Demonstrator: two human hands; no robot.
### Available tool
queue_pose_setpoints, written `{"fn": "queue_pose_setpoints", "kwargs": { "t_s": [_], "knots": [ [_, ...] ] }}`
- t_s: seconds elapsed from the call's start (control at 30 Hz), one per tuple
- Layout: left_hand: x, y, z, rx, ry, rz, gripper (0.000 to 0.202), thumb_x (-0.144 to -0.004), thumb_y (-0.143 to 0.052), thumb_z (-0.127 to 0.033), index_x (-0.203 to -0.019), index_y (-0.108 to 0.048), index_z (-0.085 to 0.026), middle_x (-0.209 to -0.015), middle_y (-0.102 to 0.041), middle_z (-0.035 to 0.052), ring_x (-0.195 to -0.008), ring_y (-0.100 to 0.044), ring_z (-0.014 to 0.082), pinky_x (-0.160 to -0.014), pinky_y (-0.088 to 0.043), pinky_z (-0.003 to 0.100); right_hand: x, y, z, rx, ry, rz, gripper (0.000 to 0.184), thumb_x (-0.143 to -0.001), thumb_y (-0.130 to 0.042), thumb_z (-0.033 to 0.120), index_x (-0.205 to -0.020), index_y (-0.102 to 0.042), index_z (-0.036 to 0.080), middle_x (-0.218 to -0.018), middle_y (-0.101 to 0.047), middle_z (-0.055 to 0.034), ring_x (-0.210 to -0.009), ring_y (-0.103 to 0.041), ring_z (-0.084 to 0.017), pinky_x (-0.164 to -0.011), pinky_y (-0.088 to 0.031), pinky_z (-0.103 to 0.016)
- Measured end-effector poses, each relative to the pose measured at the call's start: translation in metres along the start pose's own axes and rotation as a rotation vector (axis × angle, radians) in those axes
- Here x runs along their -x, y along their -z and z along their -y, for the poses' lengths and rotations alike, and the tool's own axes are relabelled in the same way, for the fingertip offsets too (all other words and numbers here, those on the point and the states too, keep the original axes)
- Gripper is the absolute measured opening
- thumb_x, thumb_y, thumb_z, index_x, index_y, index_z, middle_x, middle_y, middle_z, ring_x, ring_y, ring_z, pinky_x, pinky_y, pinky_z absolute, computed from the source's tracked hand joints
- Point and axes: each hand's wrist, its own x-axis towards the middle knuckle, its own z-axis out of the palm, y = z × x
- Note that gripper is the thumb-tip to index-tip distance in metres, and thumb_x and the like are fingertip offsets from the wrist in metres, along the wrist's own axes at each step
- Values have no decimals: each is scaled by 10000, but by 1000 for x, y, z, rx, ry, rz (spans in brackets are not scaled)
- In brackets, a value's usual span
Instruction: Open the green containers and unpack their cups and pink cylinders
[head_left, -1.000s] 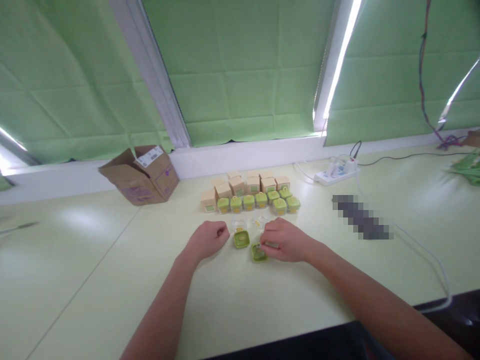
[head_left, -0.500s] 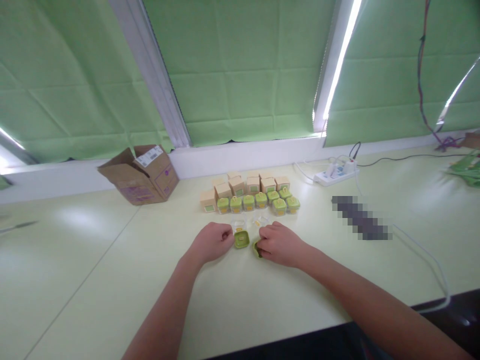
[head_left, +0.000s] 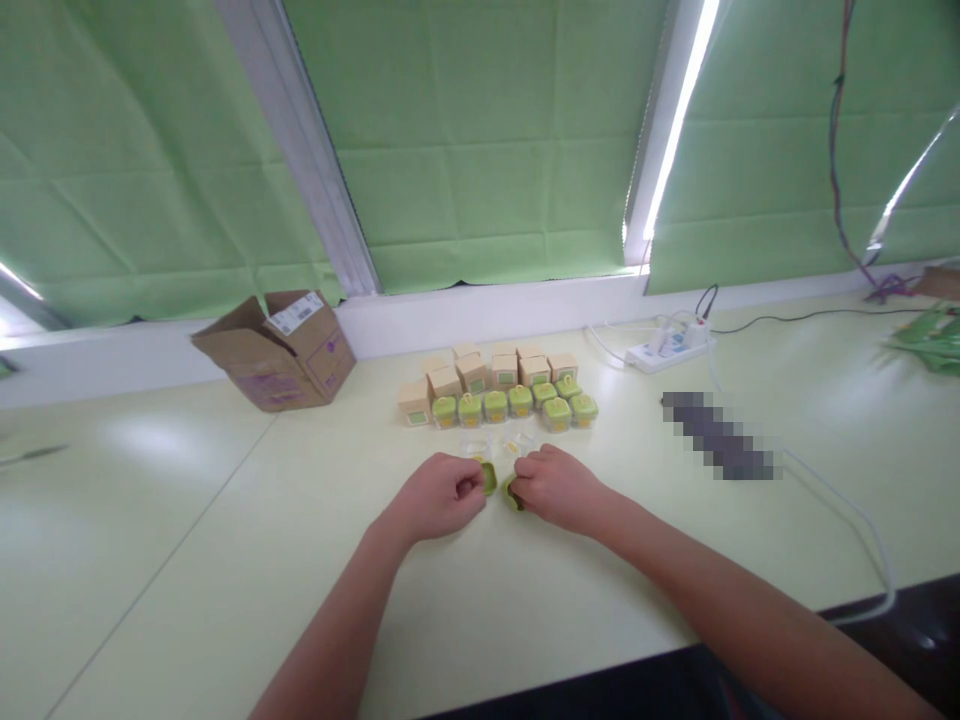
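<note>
In front of the lidded tubs (head_left: 496,405), my left hand (head_left: 442,497) is curled with its fingers drawn in, covering much of the left green lid (head_left: 490,479); I cannot tell from here whether they hold anything. My right hand (head_left: 559,488) has its fingers narrowed at the right green lid (head_left: 511,492), also nearer me than the tubs; whether they grip it, I cannot tell. Two clear plastic pieces (head_left: 518,443) are in the way between the lids and the tubs. Directly behind the tubs I have small tan boxes (head_left: 505,372) packed close, one more beside the tubs' left end. Well to the tubs' left is an open carton (head_left: 296,355); well to their right lie a white power strip (head_left: 670,350), a pixelated dark item (head_left: 720,435) and, trailing toward me, a white cable (head_left: 847,505).
</note>
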Motion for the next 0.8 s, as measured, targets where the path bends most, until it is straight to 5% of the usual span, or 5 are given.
{"fn": "queue_pose_setpoints", "kwargs": {
  "t_s": [0.13,0.37,0.6,0.8],
  "knots": [
    [0,-4,-8,9,-19,-8,42,-739,-561,-222,-757,-566,-184,-566,-459,-53,-529,-418,98,-539,-307,212,3,1,-2,-9,4,-49,117,-834,-580,234,-768,-659,178,-774,-603,-40,-716,-550,-151,-659,-311,-306],
    [0,-17,-11,-61,-15,44,599,-671,-712,-360,-1213,-495,-225,-796,-591,-14,-692,-550,153,-643,-394,243,6,10,-9,-237,-64,-145,133,-823,-579,236,-746,-673,183,-712,-580,-13,-685,-527,-124,-645,-334,-254],
    [-3,-18,-18,-88,-46,23,254,-757,-620,-314,-979,-558,-209,-801,-608,9,-704,-543,160,-623,-369,242,9,14,-8,-501,-90,-218,69,-801,-622,182,-773,-685,177,-681,-530,7,-637,-495,-97,-593,-355,-195],
    [-2,-19,-18,-97,-71,-1,159,-741,-604,-292,-861,-555,-200,-752,-594,6,-688,-537,158,-610,-363,244,9,14,-8,-448,-58,-220,109,-805,-633,215,-710,-678,187,-638,-516,16,-636,-495,-103,-610,-340,-210]
  ]
}}
